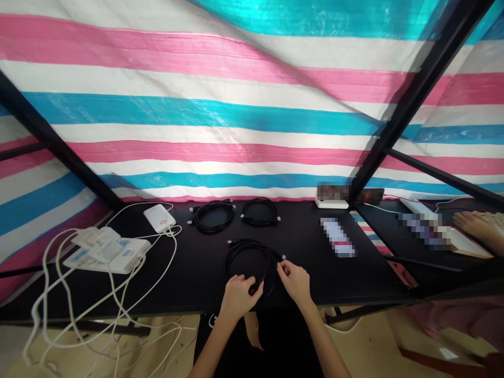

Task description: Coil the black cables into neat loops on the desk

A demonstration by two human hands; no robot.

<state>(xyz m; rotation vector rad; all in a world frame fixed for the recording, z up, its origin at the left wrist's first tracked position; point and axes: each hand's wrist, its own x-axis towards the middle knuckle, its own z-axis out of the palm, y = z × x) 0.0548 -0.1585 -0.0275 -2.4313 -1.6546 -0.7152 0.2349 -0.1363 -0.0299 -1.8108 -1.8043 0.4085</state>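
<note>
A coiled black cable [248,247] lies on the black table near its front edge, with light plug ends showing at its upper left and right. My left hand [241,297] is closed around the near side of the coil, thumb and finger pinched on it. To the right, my right hand [295,280] is closed in a pinch on the same cable beside its right plug end; the part between the fingertips is mostly hidden. Behind them lie two more coiled black cables, a larger coil [213,229] and a smaller coil [260,223].
A white power strip [129,258] with plugs and tangled white cords [53,294] occupies the left. A white power bank [156,216] lies behind it. A phone [337,239] is at right. Another person's hand [474,224] shows far right. Black frame bars [59,142] and striped sheeting [236,115] enclose the table.
</note>
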